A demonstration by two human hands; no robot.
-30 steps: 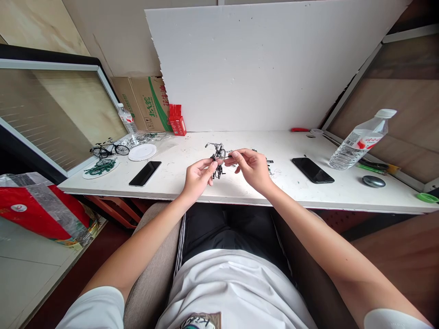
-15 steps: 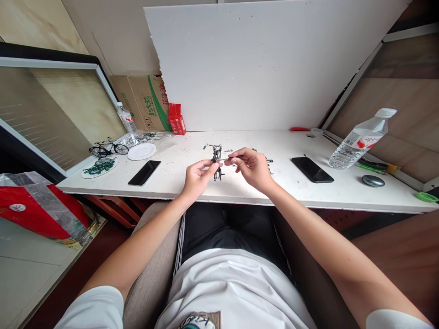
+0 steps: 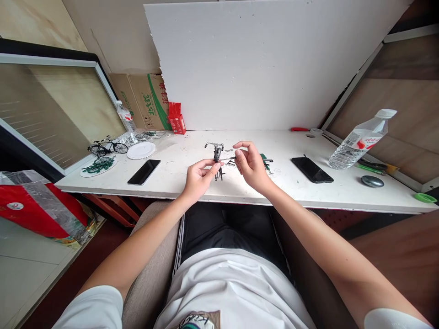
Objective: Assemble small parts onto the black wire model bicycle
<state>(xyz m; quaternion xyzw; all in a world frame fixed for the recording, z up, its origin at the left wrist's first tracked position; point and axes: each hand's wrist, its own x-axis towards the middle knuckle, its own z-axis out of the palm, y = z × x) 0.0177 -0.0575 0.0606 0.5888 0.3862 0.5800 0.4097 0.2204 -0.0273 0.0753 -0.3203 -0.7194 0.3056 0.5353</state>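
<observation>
My left hand (image 3: 199, 179) pinches a small black-and-silver model bicycle (image 3: 217, 151) near its middle and keeps it upright, handlebar at the top, over the front of the white desk (image 3: 178, 187). Close by on the right, my right hand (image 3: 253, 168) is closed around a slim screwdriver (image 3: 228, 158) between thumb and fingers, with the index finger lifted. The thin shaft points left and its tip meets the bicycle beside my left fingertips; the exact contact spot is too small to make out. Green and dark parts (image 3: 265, 160) lie partly hidden behind my right hand.
Left on the desk are another model bicycle (image 3: 107, 147), green parts (image 3: 99, 166), a white plate (image 3: 141, 151), a phone (image 3: 144, 172) and a water bottle (image 3: 125, 119). To the right stand a second phone (image 3: 312, 170), a large bottle (image 3: 360, 139) and a grey round object (image 3: 372, 181).
My right index finger has lifted and opened away from the screwdriver, and that hand has shifted slightly. The left hand still holds the bicycle, moved a little rightward.
</observation>
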